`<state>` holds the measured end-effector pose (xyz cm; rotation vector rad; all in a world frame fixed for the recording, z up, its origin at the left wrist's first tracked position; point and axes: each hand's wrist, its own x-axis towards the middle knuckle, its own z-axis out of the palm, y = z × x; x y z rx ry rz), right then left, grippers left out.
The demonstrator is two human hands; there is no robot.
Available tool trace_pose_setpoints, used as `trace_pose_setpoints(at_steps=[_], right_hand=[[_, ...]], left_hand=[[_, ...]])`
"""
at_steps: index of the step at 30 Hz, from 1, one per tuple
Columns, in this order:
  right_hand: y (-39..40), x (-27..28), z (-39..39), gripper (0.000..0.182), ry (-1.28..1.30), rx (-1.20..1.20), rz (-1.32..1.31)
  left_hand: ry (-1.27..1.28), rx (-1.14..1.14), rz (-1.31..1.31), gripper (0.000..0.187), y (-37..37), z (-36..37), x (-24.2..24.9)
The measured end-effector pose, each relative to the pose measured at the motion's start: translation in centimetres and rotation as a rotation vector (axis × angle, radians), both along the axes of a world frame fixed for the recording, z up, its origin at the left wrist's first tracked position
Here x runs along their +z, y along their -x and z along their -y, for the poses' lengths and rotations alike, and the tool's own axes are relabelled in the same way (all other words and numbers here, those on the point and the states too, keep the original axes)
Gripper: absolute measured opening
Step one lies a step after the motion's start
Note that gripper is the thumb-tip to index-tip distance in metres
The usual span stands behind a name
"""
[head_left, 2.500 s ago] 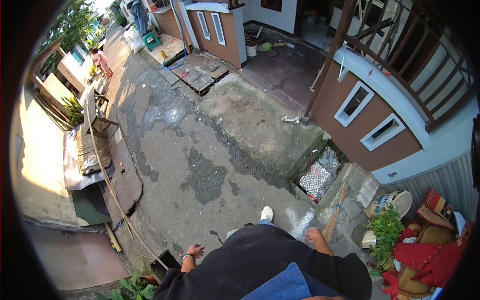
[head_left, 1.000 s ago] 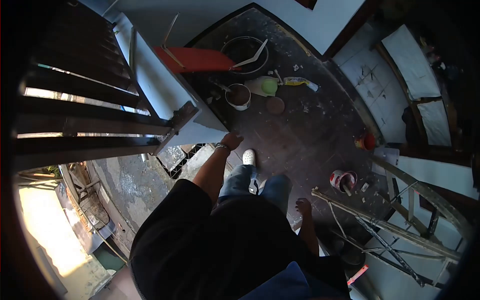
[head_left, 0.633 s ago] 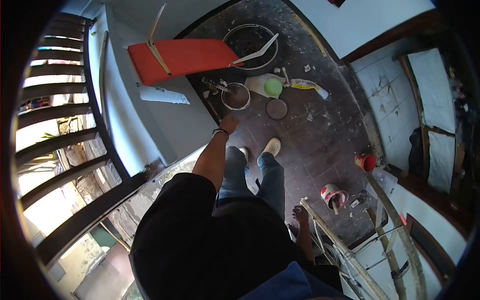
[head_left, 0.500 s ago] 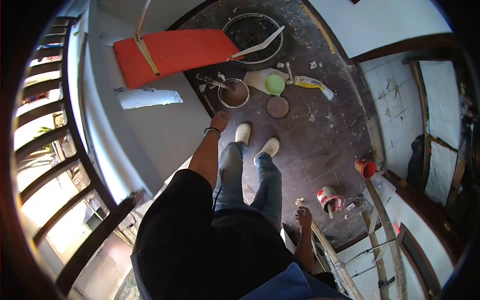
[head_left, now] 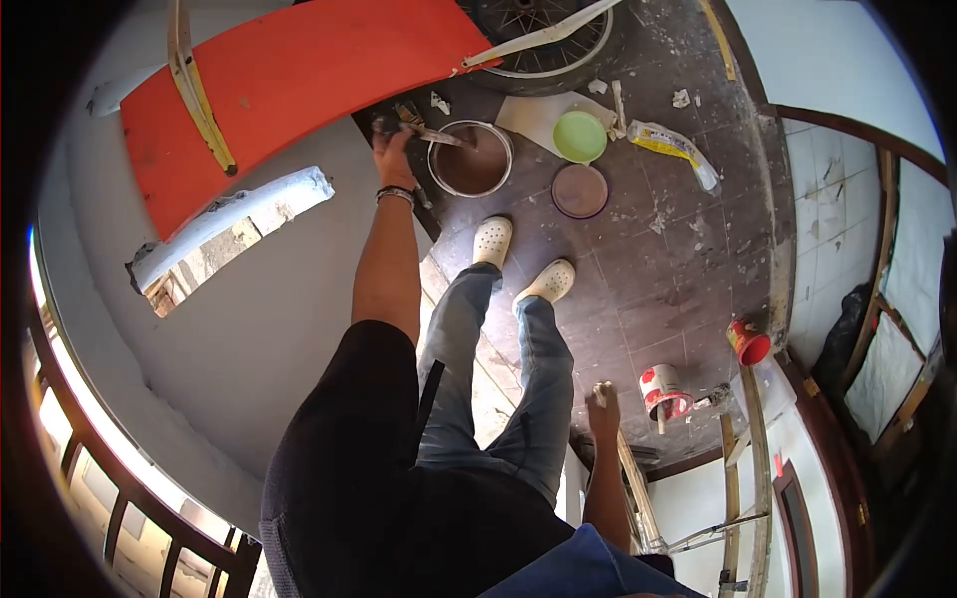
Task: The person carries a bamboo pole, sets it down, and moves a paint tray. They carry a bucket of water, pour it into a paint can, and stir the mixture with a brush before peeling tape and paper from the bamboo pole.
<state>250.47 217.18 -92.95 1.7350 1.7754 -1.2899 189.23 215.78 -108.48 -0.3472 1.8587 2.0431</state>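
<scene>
Holds the left hand (head_left: 392,154) right at the outer end of the brush (head_left: 437,136), slanted across the rim of the bucket (head_left: 508,171) of brown paint (head_left: 467,171), too hard to make out whether grasping or only touching. Hangs the half-curled right hand (head_left: 603,411) by the tip of a wooden pole (head_left: 636,488), again impossible to tell whether gripping it. Stands on the dark tiled floor (head_left: 638,284) in pale clogs (head_left: 492,242), with the green dish (head_left: 580,137) and brown disc (head_left: 580,190) just right of the bucket.

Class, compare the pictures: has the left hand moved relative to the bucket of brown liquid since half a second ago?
Yes. Judged against the bucket, the left hand has moved forward in the view, from its near-left edge to its left side.
</scene>
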Motion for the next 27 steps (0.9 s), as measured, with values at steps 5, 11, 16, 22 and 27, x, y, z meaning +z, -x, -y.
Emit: trace_pose_setpoints(at_steps=[5, 11, 16, 22, 27], right_hand=[[28.8, -4.0, -13.2, 0.075, 0.098, -0.036, -0.574], [41.7, -10.0, -16.5, 0.066, -0.099, 0.554, -0.413], [39.1, -12.5, -11.3, 0.054, -0.014, 0.551, -0.325], [36.8, -10.7, -7.7, 0.052, 0.082, 0.480, -0.206], [36.8, -9.8, -9.6, 0.046, 0.002, 0.493, -0.298]], left_hand=[[0.483, -0.621, -0.395, 0.043, -6.8, -2.9, 0.0], [0.404, -0.957, -0.558, 0.048, -12.8, -3.8, 2.6], [0.769, -0.545, -0.368, 0.065, -5.1, 0.3, -4.0], [0.889, -0.921, -0.115, 0.073, -0.6, 1.7, -8.8], [0.763, -1.049, 0.102, 0.041, -1.4, -1.3, -5.4]])
